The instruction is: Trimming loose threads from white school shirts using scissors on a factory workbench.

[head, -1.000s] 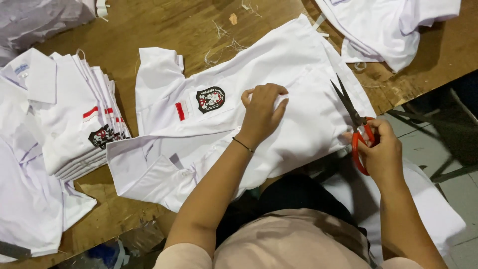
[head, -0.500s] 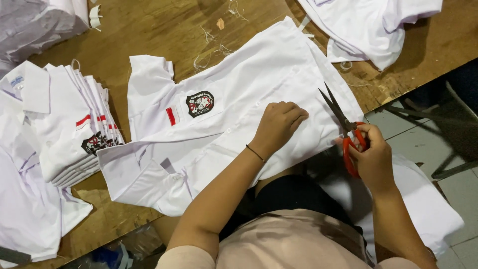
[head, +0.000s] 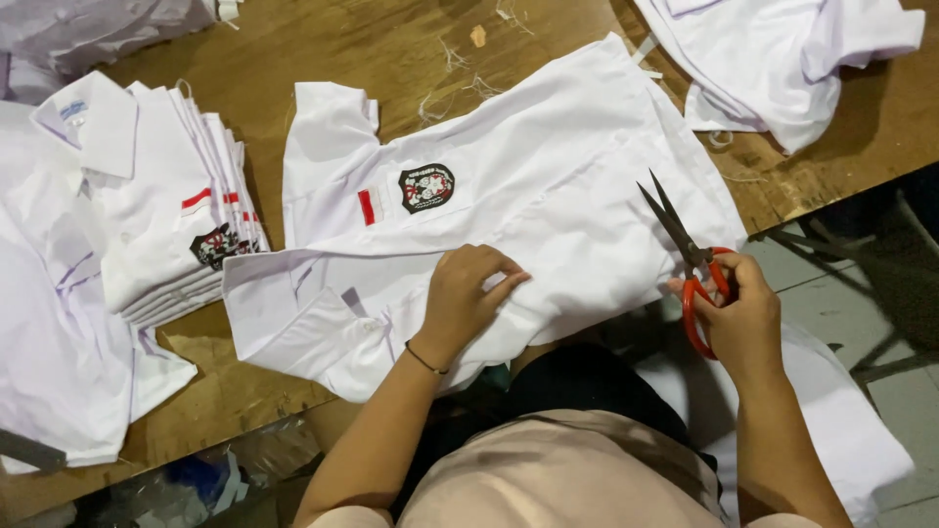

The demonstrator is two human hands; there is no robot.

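On the wooden table (head: 293, 39), my left hand (head: 465, 298) presses flat, fingers spread, on the white uniform shirt (head: 548, 196). My right hand (head: 738, 313) is clenched round red-handled scissors (head: 690, 259), blades slightly parted; I judge the cloth needs holding taut.

A white shirt (head: 548, 196) lies spread on the wooden table (head: 323, 49). The left hand (head: 465, 298) presses flat on its lower edge. The right hand (head: 734, 313) grips red-handled scissors (head: 685, 244), blades slightly parted, at the shirt's right edge. A stack of folded shirts (head: 166, 215) sits left.
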